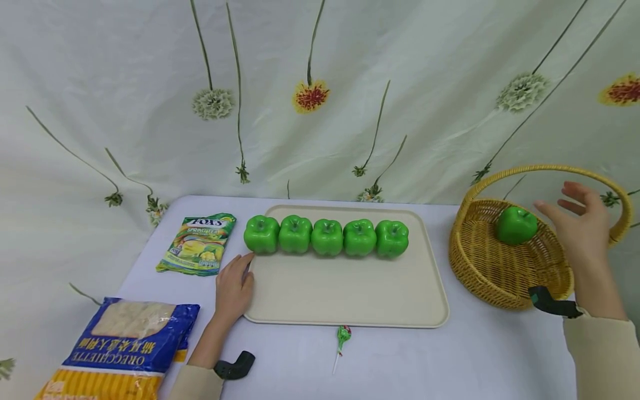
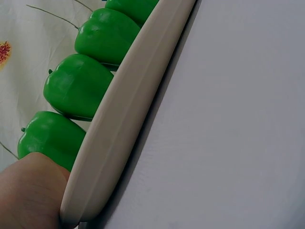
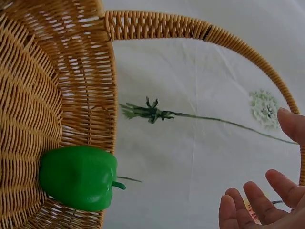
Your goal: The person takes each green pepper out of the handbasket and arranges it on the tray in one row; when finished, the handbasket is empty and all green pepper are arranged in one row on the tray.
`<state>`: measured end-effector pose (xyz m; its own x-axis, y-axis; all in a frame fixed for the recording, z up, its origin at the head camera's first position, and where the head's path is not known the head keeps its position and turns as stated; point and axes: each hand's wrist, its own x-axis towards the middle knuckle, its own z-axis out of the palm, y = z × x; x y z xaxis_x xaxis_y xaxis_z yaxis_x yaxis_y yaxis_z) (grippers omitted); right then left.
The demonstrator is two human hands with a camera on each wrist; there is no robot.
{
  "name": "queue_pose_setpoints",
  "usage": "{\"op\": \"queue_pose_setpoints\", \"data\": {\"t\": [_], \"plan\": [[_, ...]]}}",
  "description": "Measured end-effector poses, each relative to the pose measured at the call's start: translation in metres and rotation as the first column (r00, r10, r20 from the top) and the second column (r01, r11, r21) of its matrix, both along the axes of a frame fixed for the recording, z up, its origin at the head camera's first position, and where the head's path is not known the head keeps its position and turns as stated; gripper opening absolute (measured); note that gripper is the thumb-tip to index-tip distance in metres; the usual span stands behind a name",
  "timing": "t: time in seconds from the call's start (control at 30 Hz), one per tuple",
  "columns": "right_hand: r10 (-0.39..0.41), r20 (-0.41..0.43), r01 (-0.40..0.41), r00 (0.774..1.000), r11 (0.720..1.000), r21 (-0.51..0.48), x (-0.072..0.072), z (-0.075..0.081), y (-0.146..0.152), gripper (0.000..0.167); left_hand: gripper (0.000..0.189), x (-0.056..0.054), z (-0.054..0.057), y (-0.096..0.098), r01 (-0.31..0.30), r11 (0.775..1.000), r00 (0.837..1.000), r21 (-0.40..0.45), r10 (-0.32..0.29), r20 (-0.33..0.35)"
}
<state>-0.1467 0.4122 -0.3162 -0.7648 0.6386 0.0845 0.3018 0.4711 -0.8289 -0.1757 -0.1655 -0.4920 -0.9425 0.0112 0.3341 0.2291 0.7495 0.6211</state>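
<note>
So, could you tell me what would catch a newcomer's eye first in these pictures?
A row of five glossy green plastic bell peppers lines the back of the beige rectangular tray. A sixth green pepper lies in the woven wicker basket at right, beside the open right hand. The left hand rests on the tray's left edge.

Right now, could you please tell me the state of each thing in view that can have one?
Left hand: open, resting on the tray's left edge.
Right hand: open, empty, over the basket.
Tray: flat, bearing five green peppers in a row.
Basket: tilted, holding one pepper.
Candy bag: lying flat.
Pasta bag: lying flat.
Lollipop: wrapped, lying on the table.
</note>
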Motion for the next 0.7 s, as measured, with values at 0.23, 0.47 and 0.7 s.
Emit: {"op": "queue_pose_setpoints", "data": {"t": [0.23, 0.47, 0.7], "plan": [[-0.033, -0.013, 0.031, 0.999, 0.995, -0.097, -0.024, 0.005, 0.021, 0.072, 0.042, 0.001, -0.001, 0.000, -0.002, 1.000, 1.000, 0.003, 0.002, -0.012], [0.075, -0.002, -0.074, 0.997, 0.981, -0.177, -0.032, -0.004, 0.035, 0.078, 0.042, 0.003, -0.003, 0.000, 0.003, 1.000, 1.000, -0.003, -0.003, -0.020], [0.128, 0.045, -0.116, 0.991, 0.973, -0.198, -0.042, -0.023, 0.051, 0.084, 0.042, 0.001, -0.001, 0.000, 0.004, 1.000, 1.000, -0.008, -0.004, -0.019]]}}
